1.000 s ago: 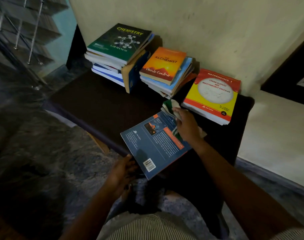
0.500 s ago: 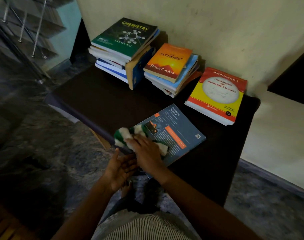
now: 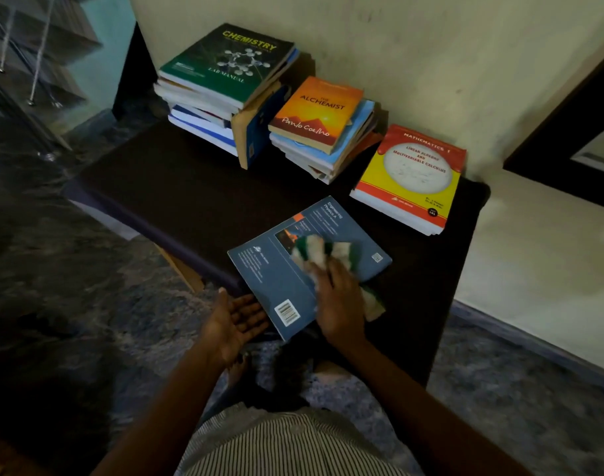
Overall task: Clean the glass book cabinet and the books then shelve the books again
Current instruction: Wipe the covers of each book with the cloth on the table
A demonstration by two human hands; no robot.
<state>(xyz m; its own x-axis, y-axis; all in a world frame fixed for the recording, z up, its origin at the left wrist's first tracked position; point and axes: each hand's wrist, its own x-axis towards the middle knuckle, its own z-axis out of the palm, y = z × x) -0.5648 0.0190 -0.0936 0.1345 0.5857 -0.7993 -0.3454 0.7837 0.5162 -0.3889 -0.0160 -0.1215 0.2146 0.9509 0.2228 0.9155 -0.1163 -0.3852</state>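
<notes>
A striped cloth [image 3: 314,249] is grasped against the blue book [image 3: 269,280] (barcode up) by the right grip [image 3: 340,304]; the left grip [image 3: 233,321] is held released, palm up.

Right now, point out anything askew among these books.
One book stands on edge, wedged between the Chemistry stack and the Alchemist stack, while all others lie flat. The blue Engineering Physics book lies at a slant, its near corner overhanging the front edge of the dark bench.
</notes>
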